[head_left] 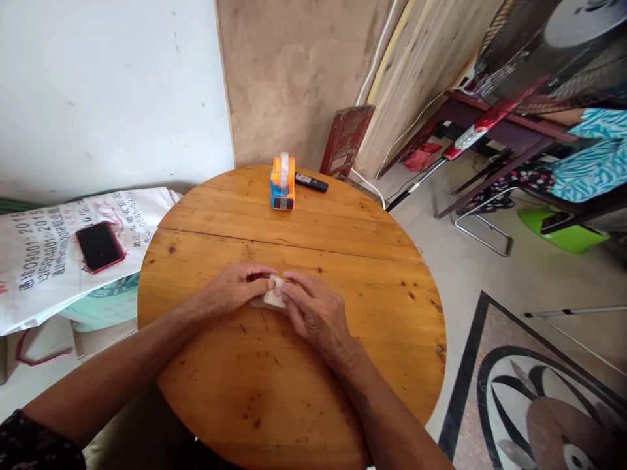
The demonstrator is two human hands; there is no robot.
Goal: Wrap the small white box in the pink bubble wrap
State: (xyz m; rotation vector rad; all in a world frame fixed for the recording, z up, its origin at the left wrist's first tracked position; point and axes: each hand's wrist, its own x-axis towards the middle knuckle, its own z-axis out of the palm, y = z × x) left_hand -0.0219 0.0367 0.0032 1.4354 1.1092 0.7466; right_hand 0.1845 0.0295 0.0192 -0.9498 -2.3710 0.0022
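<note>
On the round wooden table (294, 405), a small white bundle (274, 297) lies between my two hands, with what looks like clear plastic at its edge. My left hand (243, 285) grips it from the left, thumb pressed on top. From the right, my right hand (316, 307) has its curled fingers and thumb on the same bundle. Fingers cover part of it, so its exact kind cannot be made out. Beyond the hands, an orange and blue tape dispenser (283, 186) stands upright, holding a roll of tape.
Beside the dispenser lies a black remote-like device (313, 183). A phone (100, 246) rests on a printed white sack (34, 261) at left. Behind the table stands a dark red chair (347, 140). At right are a fan (548, 59) and a person's patterned clothing (592, 163).
</note>
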